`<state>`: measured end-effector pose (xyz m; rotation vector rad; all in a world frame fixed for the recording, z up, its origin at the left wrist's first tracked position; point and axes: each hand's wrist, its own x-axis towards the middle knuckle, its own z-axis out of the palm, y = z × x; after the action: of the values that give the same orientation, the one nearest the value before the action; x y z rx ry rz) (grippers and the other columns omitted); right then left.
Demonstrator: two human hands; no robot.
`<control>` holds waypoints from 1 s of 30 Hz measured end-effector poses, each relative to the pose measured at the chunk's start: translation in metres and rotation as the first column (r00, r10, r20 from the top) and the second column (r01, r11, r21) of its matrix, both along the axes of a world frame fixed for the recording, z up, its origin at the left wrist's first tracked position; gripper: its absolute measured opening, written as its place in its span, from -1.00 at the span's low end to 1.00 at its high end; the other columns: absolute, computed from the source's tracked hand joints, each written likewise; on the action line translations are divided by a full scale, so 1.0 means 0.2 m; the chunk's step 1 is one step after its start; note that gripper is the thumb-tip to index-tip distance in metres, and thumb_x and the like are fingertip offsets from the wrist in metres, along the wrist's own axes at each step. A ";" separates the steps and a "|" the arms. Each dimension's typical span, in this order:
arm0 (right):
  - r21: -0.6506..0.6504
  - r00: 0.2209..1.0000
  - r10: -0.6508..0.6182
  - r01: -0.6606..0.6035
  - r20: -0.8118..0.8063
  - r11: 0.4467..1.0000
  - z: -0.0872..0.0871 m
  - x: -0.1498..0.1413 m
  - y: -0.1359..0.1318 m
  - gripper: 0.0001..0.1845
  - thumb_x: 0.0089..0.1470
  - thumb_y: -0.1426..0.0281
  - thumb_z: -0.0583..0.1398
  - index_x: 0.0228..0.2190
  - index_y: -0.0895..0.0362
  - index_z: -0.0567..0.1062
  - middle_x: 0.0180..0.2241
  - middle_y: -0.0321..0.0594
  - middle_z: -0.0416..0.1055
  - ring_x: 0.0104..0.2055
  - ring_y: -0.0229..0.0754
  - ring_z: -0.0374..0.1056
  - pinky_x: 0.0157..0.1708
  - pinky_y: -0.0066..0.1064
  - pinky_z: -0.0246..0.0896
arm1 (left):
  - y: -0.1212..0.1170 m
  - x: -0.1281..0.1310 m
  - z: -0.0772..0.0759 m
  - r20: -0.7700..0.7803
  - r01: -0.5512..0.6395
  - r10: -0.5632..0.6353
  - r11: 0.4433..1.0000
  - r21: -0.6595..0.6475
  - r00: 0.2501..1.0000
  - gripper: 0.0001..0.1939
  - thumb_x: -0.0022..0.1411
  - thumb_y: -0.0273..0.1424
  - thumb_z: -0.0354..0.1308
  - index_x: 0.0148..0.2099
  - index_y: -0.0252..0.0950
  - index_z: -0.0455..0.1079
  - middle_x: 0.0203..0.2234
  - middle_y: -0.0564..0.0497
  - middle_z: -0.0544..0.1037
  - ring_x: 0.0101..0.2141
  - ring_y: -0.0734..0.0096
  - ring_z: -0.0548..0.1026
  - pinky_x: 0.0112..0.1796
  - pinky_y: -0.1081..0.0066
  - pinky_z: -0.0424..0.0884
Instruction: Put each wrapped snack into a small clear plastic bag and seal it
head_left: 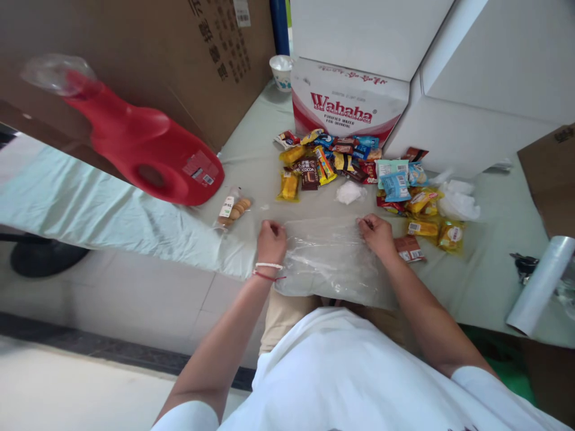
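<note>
Between my two hands a clear, wrinkled plastic bag (330,257) is stretched out flat over the table's front edge and my lap. My left hand (272,239), with a white and a red band on its wrist, is closed on the bag's left upper corner. At the opposite upper corner, my right hand (376,234) pinches the plastic between thumb and fingers. Just beyond the hands lies a pile of small wrapped snacks (326,164), with more snack packs (422,200) to the right. A pack of round biscuits (234,209) rests left of my left hand.
A red jug (153,149) stands at the left before a large cardboard box (179,66). Behind the snacks are a Wahaha carton (348,105) and a paper cup (282,73). Crumpled white plastic (350,193) lies mid-table. A plastic roll (541,287) and keys (524,264) are at the right.
</note>
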<state>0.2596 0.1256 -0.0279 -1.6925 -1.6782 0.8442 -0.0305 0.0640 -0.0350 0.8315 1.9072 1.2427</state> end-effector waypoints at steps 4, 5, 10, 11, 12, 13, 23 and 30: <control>0.058 0.988 0.017 -0.026 0.156 0.998 -0.03 -0.01 0.02 -0.62 0.19 0.08 0.10 -0.46 0.10 0.42 -0.56 -0.30 0.35 -0.49 -0.24 0.22 -0.41 -0.42 0.04 | -0.12 0.06 -0.01 -0.629 0.540 -0.345 0.830 0.142 0.696 -0.76 0.26 -0.44 0.15 -0.02 -0.17 0.40 -0.05 -0.16 0.57 0.09 0.08 0.50 0.18 -0.09 0.33; 0.058 0.981 0.030 -0.041 0.191 0.997 -0.03 -0.01 0.03 -0.63 0.20 0.09 0.10 -0.45 0.10 0.43 -0.55 -0.29 0.36 -0.49 -0.23 0.23 -0.40 -0.41 0.05 | -0.14 0.08 -0.01 -0.728 0.742 -0.476 0.668 0.066 0.493 -0.75 0.28 -0.45 0.12 0.00 -0.15 0.42 -0.03 -0.15 0.58 0.12 0.10 0.50 0.20 -0.07 0.33; 0.078 0.904 0.047 -0.088 0.426 0.993 0.04 0.06 0.12 -0.73 0.23 0.23 0.13 -0.30 0.14 0.52 -0.38 -0.12 0.49 -0.34 -0.11 0.36 -0.26 -0.34 0.20 | -0.07 0.04 -0.01 -0.732 0.921 -0.676 0.332 -0.202 0.083 -0.64 0.26 -0.51 0.05 0.06 -0.25 0.50 0.10 -0.20 0.55 0.23 0.09 0.41 0.20 0.04 0.38; 0.102 0.875 0.022 -0.082 0.484 0.991 0.07 0.08 0.13 -0.74 0.21 0.27 0.14 -0.22 0.16 0.54 -0.30 -0.05 0.51 -0.27 -0.06 0.38 -0.21 -0.30 0.24 | -0.05 0.02 -0.01 -0.721 0.903 -0.679 0.385 -0.189 0.139 -0.62 0.28 -0.48 0.05 0.10 -0.27 0.48 0.12 -0.20 0.54 0.23 0.07 0.40 0.20 0.02 0.37; 0.144 0.844 -0.011 -0.079 0.536 0.986 0.10 0.09 0.13 -0.71 0.20 0.31 0.16 -0.12 0.19 0.55 -0.19 0.03 0.51 -0.17 0.00 0.39 -0.14 -0.24 0.27 | -0.04 0.01 -0.01 -0.707 0.887 -0.680 0.429 -0.169 0.194 -0.60 0.29 -0.43 0.05 0.15 -0.28 0.45 0.14 -0.21 0.53 0.22 0.06 0.41 0.21 0.00 0.35; 0.206 0.816 -0.051 -0.084 0.576 0.975 0.14 0.08 0.12 -0.65 0.19 0.34 0.16 -0.02 0.21 0.53 -0.07 0.11 0.48 -0.07 0.07 0.37 -0.06 -0.17 0.28 | -0.03 -0.01 0.00 -0.690 0.878 -0.685 0.453 -0.153 0.233 -0.56 0.31 -0.37 0.06 0.21 -0.28 0.41 0.17 -0.21 0.51 0.23 0.06 0.40 0.23 -0.02 0.33; -0.046 0.460 0.747 -0.837 0.480 0.546 0.09 0.09 -0.54 -0.36 0.32 0.27 0.19 0.37 0.02 0.26 0.43 -0.12 0.12 0.50 0.00 -0.08 0.42 0.02 -0.02 | -0.02 -0.14 0.09 -0.530 0.808 -0.847 0.283 -0.517 -0.042 0.32 -0.07 0.20 0.36 0.54 -0.28 -0.12 0.51 -0.33 -0.19 0.48 -0.26 -0.23 0.37 -0.27 -0.34; -0.230 0.638 0.733 -0.697 0.234 0.680 0.29 0.28 -0.34 -0.62 0.36 0.18 0.13 0.03 0.07 0.59 0.15 0.00 0.49 0.17 0.01 0.42 0.14 -0.12 0.37 | 0.01 -0.25 0.08 -0.508 0.784 -0.860 0.284 -0.552 -0.046 0.44 -0.17 0.25 0.37 0.55 -0.34 -0.18 0.50 -0.45 -0.32 0.48 -0.32 -0.32 0.33 -0.32 -0.48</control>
<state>0.3155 0.0569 0.0310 -1.2268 -2.6599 1.0765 -0.0796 0.0667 -0.0195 2.2988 1.3174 -0.1217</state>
